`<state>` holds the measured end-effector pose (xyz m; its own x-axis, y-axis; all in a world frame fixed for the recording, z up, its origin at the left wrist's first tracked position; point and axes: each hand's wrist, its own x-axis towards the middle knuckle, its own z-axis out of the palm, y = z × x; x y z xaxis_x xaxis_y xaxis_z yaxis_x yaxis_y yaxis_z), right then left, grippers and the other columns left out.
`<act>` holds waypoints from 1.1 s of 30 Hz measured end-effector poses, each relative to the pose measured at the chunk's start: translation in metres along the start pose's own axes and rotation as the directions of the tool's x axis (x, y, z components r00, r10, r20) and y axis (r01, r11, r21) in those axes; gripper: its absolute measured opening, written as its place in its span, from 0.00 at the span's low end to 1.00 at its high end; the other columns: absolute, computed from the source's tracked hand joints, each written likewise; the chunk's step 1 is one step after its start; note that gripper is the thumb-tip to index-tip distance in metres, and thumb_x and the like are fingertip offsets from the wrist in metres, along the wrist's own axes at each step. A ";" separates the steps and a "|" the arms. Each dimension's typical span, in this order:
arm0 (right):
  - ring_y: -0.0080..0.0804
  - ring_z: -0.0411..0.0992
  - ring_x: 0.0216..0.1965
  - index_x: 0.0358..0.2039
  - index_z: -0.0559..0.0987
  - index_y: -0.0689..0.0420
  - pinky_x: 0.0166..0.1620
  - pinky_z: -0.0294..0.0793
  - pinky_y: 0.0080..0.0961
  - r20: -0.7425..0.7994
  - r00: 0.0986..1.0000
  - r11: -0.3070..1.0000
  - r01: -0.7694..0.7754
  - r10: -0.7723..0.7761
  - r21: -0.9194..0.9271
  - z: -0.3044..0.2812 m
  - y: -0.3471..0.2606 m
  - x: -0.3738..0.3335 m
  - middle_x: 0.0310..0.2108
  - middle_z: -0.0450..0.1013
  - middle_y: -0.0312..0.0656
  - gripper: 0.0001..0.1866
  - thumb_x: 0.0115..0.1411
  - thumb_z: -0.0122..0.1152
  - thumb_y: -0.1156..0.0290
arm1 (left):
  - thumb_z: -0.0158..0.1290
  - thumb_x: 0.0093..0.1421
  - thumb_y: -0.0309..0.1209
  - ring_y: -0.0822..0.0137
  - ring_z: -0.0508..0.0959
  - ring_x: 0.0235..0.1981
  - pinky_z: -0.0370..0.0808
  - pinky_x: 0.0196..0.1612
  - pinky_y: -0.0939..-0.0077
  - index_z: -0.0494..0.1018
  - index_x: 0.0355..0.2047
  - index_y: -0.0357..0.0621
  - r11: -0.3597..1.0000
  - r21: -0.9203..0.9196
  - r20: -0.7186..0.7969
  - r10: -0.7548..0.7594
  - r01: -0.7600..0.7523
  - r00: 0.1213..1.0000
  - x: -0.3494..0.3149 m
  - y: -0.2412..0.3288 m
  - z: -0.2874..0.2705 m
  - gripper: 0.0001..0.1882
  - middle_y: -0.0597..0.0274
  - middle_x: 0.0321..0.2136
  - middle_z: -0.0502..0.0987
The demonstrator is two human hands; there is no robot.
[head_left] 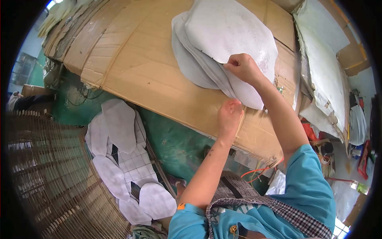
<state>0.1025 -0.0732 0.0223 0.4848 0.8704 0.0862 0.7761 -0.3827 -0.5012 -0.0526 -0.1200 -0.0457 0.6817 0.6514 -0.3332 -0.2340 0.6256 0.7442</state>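
Observation:
A stack of pale grey, leather-like sheets (pixel 234 32) with rounded, irregular outlines lies on a cardboard-covered table. My right hand (pixel 243 68) is closed at the left edge of the top sheet, its fingers pinching that edge. Lower down, my left hand (pixel 230 115) is closed beside the near tip of the stack, over the cardboard. Its fingers are curled in, and what they hold, if anything, is hidden. Between the hands, the edges of several lower sheets (pixel 199 65) show, layered and slightly fanned.
Brown cardboard (pixel 147 51) covers the table. More pale sheets (pixel 121 125) lie on a wire-grid rack (pixel 137 165) at lower left, beside many stacked wire racks (pixel 51 175). A white-topped stack (pixel 324 67) stands at right. An orange cord (pixel 254 172) hangs near the table's front edge.

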 end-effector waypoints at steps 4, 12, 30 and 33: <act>0.20 0.64 0.17 0.22 0.75 0.62 0.23 0.64 0.20 0.069 0.997 0.984 0.009 -0.022 0.180 -0.007 -0.029 -0.005 0.13 0.66 0.35 0.08 0.50 0.59 0.69 | 0.55 0.51 0.27 0.71 0.71 0.32 0.70 0.35 0.78 0.67 0.38 0.36 0.951 0.163 -0.204 0.294 -0.264 0.934 0.000 -0.004 0.018 0.14 0.61 0.32 0.70; 0.27 0.72 0.33 0.37 0.77 0.61 0.39 0.71 0.23 -0.278 0.929 0.933 0.303 -0.244 0.194 -0.005 -0.013 0.039 0.30 0.75 0.40 0.16 0.52 0.60 0.64 | 0.51 0.55 0.26 0.72 0.71 0.38 0.67 0.44 0.77 0.66 0.40 0.38 0.951 -0.059 -0.293 0.273 -0.303 0.916 -0.059 0.022 -0.070 0.12 0.61 0.38 0.72; 0.20 0.67 0.30 0.38 0.74 0.61 0.35 0.65 0.15 0.526 0.851 0.747 -0.343 -0.010 0.570 0.144 -0.156 -0.100 0.29 0.71 0.34 0.13 0.52 0.52 0.71 | 0.46 0.54 0.24 0.64 0.70 0.46 0.67 0.50 0.69 0.60 0.52 0.36 0.841 -0.511 -0.520 -0.138 -0.177 0.843 -0.318 -0.033 -0.355 0.23 0.56 0.45 0.70; 0.20 0.66 0.30 0.34 0.75 0.59 0.34 0.63 0.14 0.799 0.595 0.721 -0.590 0.083 0.364 0.254 -0.236 -0.117 0.27 0.70 0.32 0.11 0.49 0.54 0.71 | 0.46 0.54 0.22 0.63 0.71 0.44 0.69 0.48 0.69 0.58 0.53 0.37 0.830 -0.519 -0.696 -0.273 -0.203 0.664 -0.378 -0.062 -0.427 0.25 0.55 0.44 0.70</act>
<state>-0.2393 -0.0062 -0.0880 0.0309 0.7338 -0.6787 0.1272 -0.6764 -0.7255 -0.5918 -0.2215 -0.2130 0.0340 0.5606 -0.8274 -0.6922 0.6103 0.3851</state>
